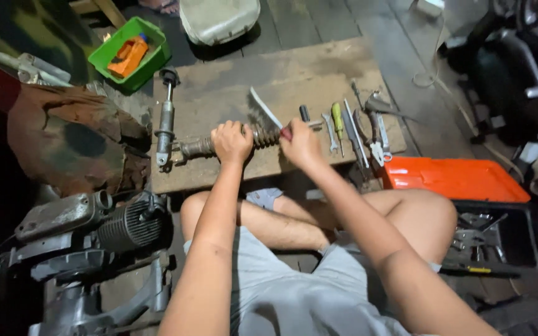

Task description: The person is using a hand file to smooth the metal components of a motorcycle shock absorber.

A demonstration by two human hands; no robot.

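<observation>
Hands: left (pixel 231 142) grips spring shock absorber (pixel 219 144) lying crosswise; right (pixel 300 143) holds wire brush (pixel 263 112).

dim room, dark plank floor (pixel 319 18), maybe wet.

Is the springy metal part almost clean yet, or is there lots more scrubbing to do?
Done: the tools are laid out in a row on the wooden board, and a second shock absorber lies beside. In hand: the left hand grips the coil-spring shock absorber while the right hand holds a wire brush on it. Left: the coils look brown and dull, so probably plenty of brushing.
</observation>
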